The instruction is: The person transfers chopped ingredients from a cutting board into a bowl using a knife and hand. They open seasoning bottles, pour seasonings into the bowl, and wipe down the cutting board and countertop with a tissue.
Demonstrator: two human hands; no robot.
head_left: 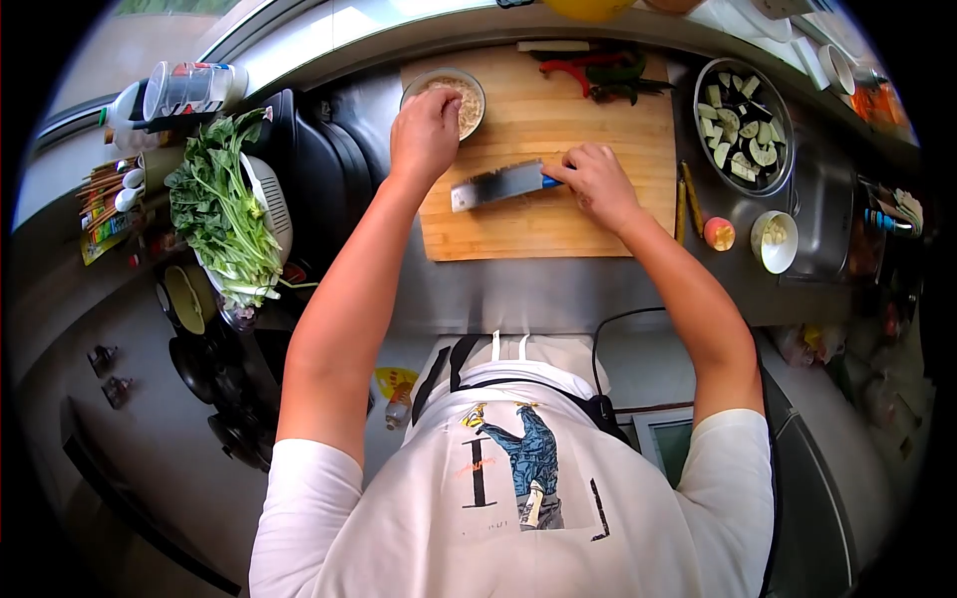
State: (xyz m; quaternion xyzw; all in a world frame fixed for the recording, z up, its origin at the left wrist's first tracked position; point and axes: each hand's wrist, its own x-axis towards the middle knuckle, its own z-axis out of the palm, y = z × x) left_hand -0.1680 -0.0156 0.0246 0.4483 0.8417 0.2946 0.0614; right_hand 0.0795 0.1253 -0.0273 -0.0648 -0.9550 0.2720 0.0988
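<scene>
My right hand (601, 186) grips the handle of a cleaver (500, 185), whose broad blade points left, low over the wooden cutting board (558, 234). Fingers bunched together, my left hand (426, 135) is at the near left rim of a glass bowl (475, 93) on the board's far left corner. Pale, finely chopped bits (467, 112) fill part of that bowl. My left fingertips reach over its contents, and what they pinch, if anything, is hidden. Red chili peppers (566, 73) and dark green peppers (623, 72) lie along the board's far edge.
Right of the board stand a metal bowl of cut eggplant (743, 130), a small white bowl (775, 242), a partly peeled pinkish fruit or vegetable (719, 234) and a sink (825, 214). A white basket (267, 204) of leafy greens (224, 199) sits on the left.
</scene>
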